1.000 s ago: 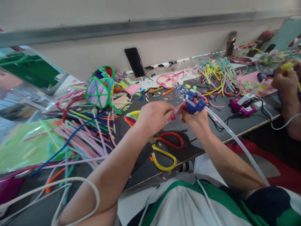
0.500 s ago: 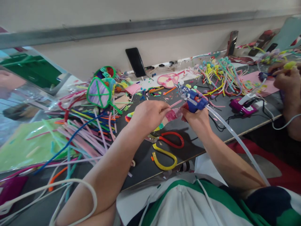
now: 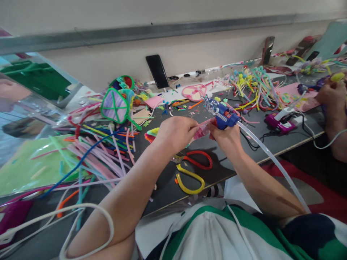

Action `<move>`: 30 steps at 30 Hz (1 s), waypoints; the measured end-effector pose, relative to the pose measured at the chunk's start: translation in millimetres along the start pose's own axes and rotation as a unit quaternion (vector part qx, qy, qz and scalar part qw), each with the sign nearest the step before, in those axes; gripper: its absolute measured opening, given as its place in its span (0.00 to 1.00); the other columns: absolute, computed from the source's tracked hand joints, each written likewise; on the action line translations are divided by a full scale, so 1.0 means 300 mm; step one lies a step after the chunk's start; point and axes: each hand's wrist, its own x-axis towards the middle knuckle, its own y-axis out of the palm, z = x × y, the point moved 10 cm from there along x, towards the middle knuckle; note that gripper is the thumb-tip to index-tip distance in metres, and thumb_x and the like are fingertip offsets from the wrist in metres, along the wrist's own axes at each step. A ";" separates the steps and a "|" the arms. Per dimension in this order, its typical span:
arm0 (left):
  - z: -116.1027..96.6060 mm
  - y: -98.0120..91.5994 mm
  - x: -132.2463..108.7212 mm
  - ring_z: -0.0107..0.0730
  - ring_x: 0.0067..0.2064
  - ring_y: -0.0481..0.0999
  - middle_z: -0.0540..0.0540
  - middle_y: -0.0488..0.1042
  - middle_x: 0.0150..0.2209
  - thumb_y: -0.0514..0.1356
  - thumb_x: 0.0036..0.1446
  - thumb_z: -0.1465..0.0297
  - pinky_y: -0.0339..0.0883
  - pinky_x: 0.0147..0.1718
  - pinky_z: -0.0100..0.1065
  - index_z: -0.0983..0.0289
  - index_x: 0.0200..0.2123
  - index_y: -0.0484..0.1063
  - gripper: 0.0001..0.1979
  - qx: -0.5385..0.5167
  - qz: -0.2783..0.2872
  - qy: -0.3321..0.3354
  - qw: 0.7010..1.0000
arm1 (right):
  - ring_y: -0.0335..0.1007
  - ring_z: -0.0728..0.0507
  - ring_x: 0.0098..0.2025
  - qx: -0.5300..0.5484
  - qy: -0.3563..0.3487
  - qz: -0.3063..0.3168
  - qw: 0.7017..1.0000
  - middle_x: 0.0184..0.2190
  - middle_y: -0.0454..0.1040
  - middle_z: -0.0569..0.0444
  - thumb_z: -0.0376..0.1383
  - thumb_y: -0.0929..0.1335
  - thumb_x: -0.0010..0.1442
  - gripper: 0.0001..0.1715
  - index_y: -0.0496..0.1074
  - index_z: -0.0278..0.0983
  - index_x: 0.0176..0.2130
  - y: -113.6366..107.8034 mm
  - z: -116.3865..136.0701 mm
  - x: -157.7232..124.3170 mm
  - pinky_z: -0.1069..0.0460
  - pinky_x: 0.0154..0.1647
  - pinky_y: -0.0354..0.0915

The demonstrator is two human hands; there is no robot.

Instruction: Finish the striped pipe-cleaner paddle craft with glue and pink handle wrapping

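Fingers pinched, my left hand holds a pink pipe cleaner against a pink craft piece. My right hand is closed round a blue glue gun, its nozzle pointing up and left, and its fingertips also touch the right end of the pink piece. A clear glue stick runs out of the gun's back. Rainbow-coloured fuzzy material shows left of my left hand, which hides part of it. Scissors with red and yellow handles lie below my hands.
A phone leans on the wall. Pipe cleaners and a green-framed craft lie left; more pipe cleaners and a magenta power adapter are right. Another person's hands work at far right.
My left hand has shifted slightly right and down, and the pink pipe cleaner has come down onto the pink piece. My right hand stays nearly still.
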 end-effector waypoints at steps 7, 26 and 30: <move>-0.018 0.004 0.005 0.36 0.36 0.76 0.54 0.80 0.34 0.51 0.60 0.62 0.61 0.31 0.32 0.58 0.37 0.79 0.17 0.000 -0.009 0.012 1.000 | 0.62 0.50 0.17 -0.009 0.009 0.001 1.000 0.17 0.68 0.60 0.36 0.69 0.46 0.06 0.68 0.38 0.28 -0.002 -0.003 0.000 0.54 0.19 0.62; 0.058 0.001 -0.004 0.37 0.38 0.77 0.53 0.80 0.35 0.54 0.57 0.63 0.63 0.34 0.32 0.58 0.39 0.79 0.14 0.009 0.006 -0.034 0.999 | 0.64 0.49 0.18 -0.001 -0.036 0.009 0.999 0.17 0.67 0.60 0.38 0.68 0.49 0.06 0.69 0.37 0.28 0.003 -0.046 0.025 0.53 0.19 0.62; 0.043 0.004 -0.003 0.38 0.38 0.77 0.55 0.80 0.35 0.53 0.59 0.64 0.63 0.34 0.33 0.60 0.38 0.78 0.14 0.037 0.003 -0.034 0.999 | 0.64 0.50 0.18 0.011 -0.029 -0.012 0.999 0.17 0.67 0.60 0.36 0.68 0.48 0.05 0.69 0.36 0.27 -0.002 -0.047 0.027 0.54 0.19 0.62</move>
